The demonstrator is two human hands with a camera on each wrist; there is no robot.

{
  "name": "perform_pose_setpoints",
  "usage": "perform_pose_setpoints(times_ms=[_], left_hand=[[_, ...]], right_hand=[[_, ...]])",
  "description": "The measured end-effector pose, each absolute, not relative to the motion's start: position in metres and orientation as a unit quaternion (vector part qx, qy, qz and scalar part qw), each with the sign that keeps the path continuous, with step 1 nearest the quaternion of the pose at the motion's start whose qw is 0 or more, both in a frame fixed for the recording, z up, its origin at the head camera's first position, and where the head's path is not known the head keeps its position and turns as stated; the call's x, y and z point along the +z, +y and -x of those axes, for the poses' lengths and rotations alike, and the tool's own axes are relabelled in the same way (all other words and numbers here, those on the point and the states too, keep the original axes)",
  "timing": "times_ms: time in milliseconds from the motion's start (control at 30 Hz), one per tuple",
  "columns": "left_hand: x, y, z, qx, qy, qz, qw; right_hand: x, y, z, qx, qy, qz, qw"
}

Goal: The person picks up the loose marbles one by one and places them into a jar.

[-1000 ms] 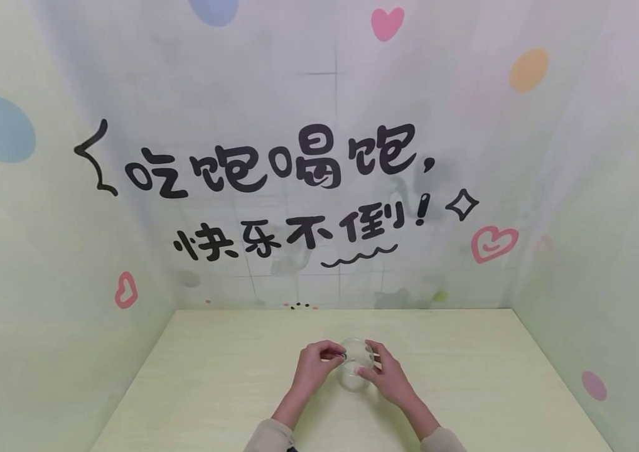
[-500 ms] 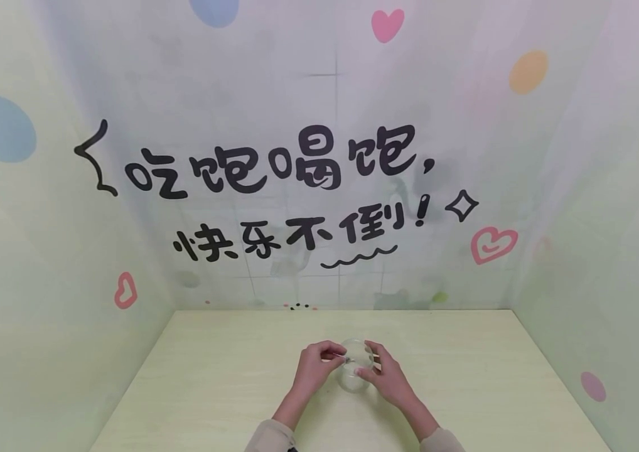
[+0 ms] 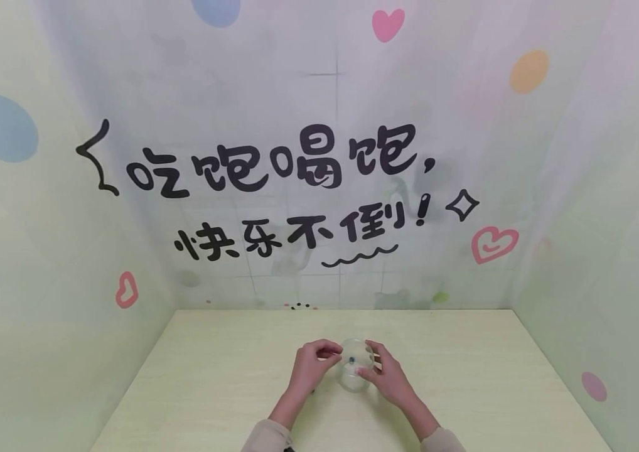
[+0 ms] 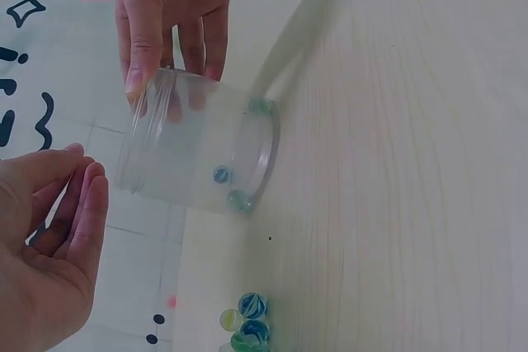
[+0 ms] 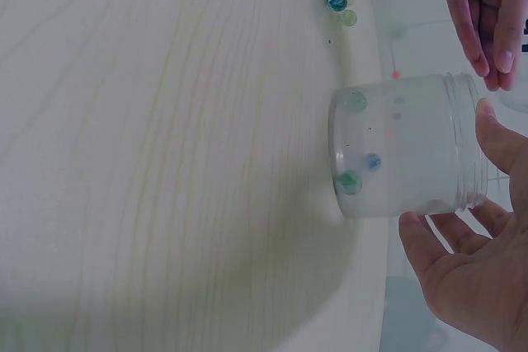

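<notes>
A clear plastic jar (image 3: 353,376) with a threaded mouth stands upright on the table. My right hand (image 3: 390,376) holds its side near the rim, thumb and fingers around the wall, as the right wrist view shows. Beside the mouth is my left hand (image 3: 311,367), its fingertips drawn close to the thumb and nothing visible between them. A blue marble (image 4: 221,175) appears inside the jar, slightly above the bottom. Two greenish marbles, one here (image 5: 349,183) and another marble (image 5: 355,101), lie at the jar's base.
On the pale wooden table (image 3: 212,389), several blue, green and yellowish marbles (image 4: 252,319) lie in a row to the left of the jar. The left arm mostly hides them in the head view. Printed wall panels (image 3: 319,282) stand behind and at both sides.
The left hand's pinch on the blue marble has been let go and the hand has drawn slightly left. The marble now shows inside the jar. The right hand stays still on the jar.
</notes>
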State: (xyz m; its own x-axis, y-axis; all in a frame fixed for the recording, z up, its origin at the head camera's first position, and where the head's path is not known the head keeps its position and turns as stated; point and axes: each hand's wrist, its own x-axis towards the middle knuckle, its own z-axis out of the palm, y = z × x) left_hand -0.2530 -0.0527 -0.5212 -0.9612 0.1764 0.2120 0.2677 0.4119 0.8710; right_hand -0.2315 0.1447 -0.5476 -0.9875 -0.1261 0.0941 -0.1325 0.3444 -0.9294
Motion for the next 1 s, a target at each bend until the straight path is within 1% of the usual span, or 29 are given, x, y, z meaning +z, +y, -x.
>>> perform_pose_setpoints(times_ms=[367, 767, 1000], left_hand=[[-0.523, -0.061, 0.254, -0.526, -0.84, 0.126, 0.049], [-0.522, -0.072, 0.251, -0.524, -0.845, 0.105, 0.038], [-0.526, -0.08, 0.252, -0.515, -0.85, 0.105, 0.044]], right_hand=[[-0.549, 0.145, 0.233, 0.565, -0.821, -0.079, 0.009], [-0.549, 0.144, 0.233, 0.561, -0.825, -0.074, 0.007], [-0.547, 0.144, 0.233, 0.564, -0.823, -0.072, 0.007]])
